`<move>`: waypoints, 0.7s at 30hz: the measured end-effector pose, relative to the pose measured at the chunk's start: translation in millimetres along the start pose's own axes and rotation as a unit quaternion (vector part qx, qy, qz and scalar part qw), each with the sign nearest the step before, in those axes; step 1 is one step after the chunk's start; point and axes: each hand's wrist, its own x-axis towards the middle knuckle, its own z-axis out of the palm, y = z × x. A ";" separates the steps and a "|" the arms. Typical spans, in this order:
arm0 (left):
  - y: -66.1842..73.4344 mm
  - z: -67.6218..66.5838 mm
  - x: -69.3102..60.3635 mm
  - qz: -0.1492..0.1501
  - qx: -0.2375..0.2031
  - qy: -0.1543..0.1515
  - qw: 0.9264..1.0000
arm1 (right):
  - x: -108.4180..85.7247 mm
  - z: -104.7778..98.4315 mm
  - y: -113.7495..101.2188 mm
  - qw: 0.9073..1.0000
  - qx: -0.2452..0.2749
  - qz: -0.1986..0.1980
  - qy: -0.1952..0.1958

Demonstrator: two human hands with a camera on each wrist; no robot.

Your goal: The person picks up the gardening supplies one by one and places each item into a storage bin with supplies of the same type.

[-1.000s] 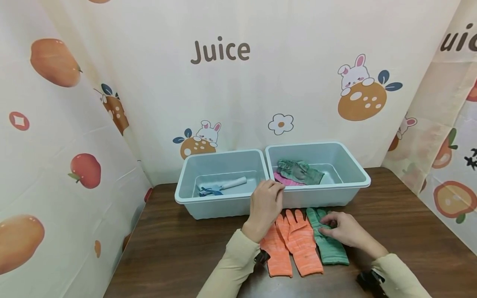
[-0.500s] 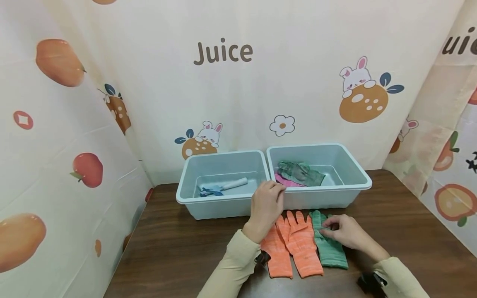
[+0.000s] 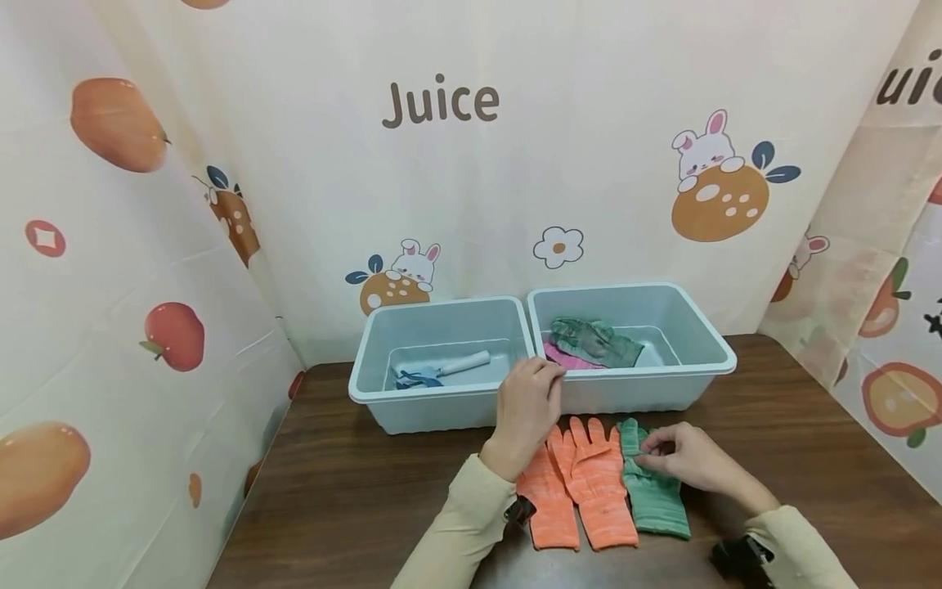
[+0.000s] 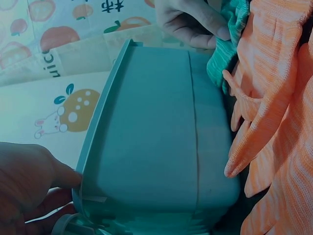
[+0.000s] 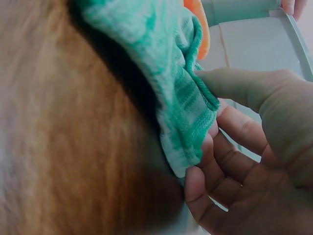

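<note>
My left hand [image 3: 524, 413] is at the front rim of the right light-blue plastic bin [image 3: 625, 388]. In the left wrist view its thumb is outside the rim and its fingers are on the other side, pinching it. My right hand [image 3: 688, 462] pinches a green knit glove [image 3: 658, 501] near its fingers. The right wrist view shows the glove's fabric [image 5: 183, 107] bunched between thumb and fingers. Left of the green glove, two orange knit gloves [image 3: 599, 491] lie flat, overlapping, fingers toward the bins. My left forearm partly covers the leftmost orange one.
A dark green glove [image 3: 596, 342] and something pink [image 3: 570, 357] lie inside the right bin. The left bin [image 3: 434, 409] holds a blue-and-white item [image 3: 464, 362], its kind unclear. Both stand on the brown wooden table [image 3: 353, 507] against a printed curtain [image 3: 456, 188].
The green glove has slid slightly toward the near table edge, with my right hand still on it. My left hand stays at the bin rim. The head view has shifted a little.
</note>
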 end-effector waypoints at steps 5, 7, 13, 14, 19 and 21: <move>0.6 -1.6 0.6 -0.002 0.000 -0.003 1.000 | -1.7 -4.7 -2.1 1.000 0.006 -0.007 -0.011; 0.7 -1.6 0.6 -0.003 -0.001 -0.004 1.000 | -2.4 -6.0 -3.3 1.000 0.004 -0.005 -0.008; 0.8 -1.6 0.5 -0.002 -0.002 -0.005 1.000 | -4.9 -9.1 -10.2 1.000 0.003 0.003 0.006; 0.8 -1.9 0.3 -0.002 -0.002 -0.005 1.000 | -5.2 -9.6 -11.1 1.000 0.002 0.004 0.009; 0.5 -1.9 -0.3 0.000 -0.003 -0.003 1.000 | -6.1 -11.0 -12.5 1.000 -0.005 0.003 0.024; 0.4 -1.5 -0.3 0.000 -0.002 -0.003 1.000 | -6.4 -11.2 -11.7 1.000 -0.008 -0.002 0.030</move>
